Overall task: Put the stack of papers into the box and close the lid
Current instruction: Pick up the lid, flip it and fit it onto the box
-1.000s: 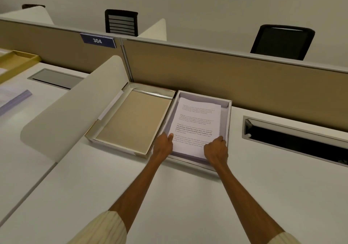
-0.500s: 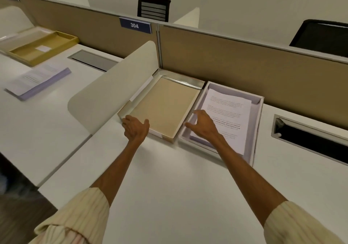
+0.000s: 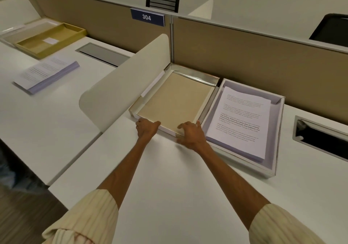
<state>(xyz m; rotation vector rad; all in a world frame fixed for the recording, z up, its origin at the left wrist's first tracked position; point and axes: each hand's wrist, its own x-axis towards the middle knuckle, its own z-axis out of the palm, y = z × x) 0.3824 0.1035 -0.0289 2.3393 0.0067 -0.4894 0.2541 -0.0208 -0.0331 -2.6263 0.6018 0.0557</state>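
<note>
The stack of printed papers (image 3: 243,119) lies inside the open white box (image 3: 278,131) with a pale lilac interior, on the right of the desk. Beside it on the left lies the lid (image 3: 175,100), upside down, with a tan inner face and white rim. My left hand (image 3: 147,129) grips the lid's near left corner. My right hand (image 3: 190,133) holds the lid's near right corner, fingers curled over the rim. Both hands are off the papers.
A curved cream divider (image 3: 124,85) stands left of the lid. A tan partition (image 3: 244,52) with a "304" sign (image 3: 147,17) runs behind. On the left desk are another paper stack (image 3: 47,72) and a yellow tray (image 3: 50,40). A cable slot (image 3: 322,138) opens at right.
Both hands left the papers in the box and moved left to the lid. The right hand crossed from the box's edge to the lid's near right corner. My view turned left.
</note>
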